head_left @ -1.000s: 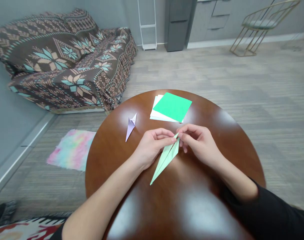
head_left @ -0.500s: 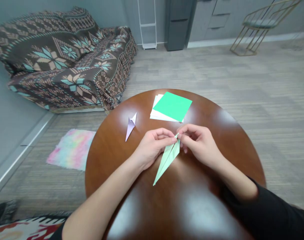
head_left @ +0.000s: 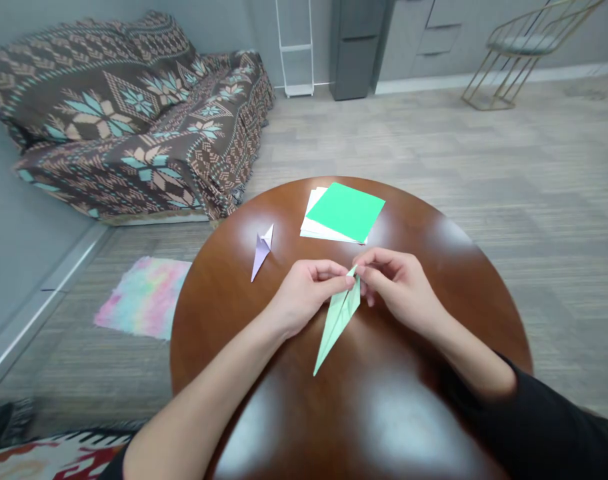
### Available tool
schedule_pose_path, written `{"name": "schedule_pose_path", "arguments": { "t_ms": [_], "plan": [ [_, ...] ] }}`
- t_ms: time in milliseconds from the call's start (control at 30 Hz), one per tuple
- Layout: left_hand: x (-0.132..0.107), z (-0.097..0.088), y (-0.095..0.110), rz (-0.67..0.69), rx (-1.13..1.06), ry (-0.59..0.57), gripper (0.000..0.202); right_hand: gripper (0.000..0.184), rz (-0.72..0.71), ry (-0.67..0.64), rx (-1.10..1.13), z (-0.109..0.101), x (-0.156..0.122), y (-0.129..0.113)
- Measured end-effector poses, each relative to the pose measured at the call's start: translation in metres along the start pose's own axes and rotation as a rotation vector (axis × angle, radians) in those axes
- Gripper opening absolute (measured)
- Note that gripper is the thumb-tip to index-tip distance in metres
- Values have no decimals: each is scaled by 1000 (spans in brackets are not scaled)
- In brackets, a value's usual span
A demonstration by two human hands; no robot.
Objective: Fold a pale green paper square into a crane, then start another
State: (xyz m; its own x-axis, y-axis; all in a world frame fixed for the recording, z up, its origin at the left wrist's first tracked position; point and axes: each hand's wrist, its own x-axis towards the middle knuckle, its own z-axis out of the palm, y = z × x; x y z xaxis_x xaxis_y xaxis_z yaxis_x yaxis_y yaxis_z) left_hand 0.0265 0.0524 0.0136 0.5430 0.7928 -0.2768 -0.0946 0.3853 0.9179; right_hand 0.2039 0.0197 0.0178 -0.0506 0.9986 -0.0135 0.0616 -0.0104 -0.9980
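A pale green folded origami paper point(head_left: 338, 319), long and narrow with a centre crease, slants down from my fingers to a sharp point near the table. My left hand point(head_left: 309, 293) is closed on its upper left edge, thumb on top. At the upper tip, the thumb and forefinger of my right hand point(head_left: 399, 283) pinch the paper; the other fingers curl behind it and are partly hidden. To the left on the table lies a purple folded paper piece point(head_left: 261, 253) with a white flap.
Both hands are over a round brown wooden table point(head_left: 224, 307). Near its far edge lies a stack of square paper point(head_left: 347, 212), bright green on top and white beneath. Beyond stand a covered sofa point(head_left: 149, 133), a fluffy pastel rug point(head_left: 143, 297) and a gold-framed chair point(head_left: 524, 47).
The lower point of the pale green paper has swung slightly right and down. My fingers keep hold of its upper end, with the left hand shifted a little.
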Motion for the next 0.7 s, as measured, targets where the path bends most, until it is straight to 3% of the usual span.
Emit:
{"name": "schedule_pose_path", "arguments": {
  "t_ms": [700],
  "plan": [
    [-1, 3, 1, -41, -75, 4, 24, 15, -24, -9, 56, -1, 0, 4]
  ]
}}
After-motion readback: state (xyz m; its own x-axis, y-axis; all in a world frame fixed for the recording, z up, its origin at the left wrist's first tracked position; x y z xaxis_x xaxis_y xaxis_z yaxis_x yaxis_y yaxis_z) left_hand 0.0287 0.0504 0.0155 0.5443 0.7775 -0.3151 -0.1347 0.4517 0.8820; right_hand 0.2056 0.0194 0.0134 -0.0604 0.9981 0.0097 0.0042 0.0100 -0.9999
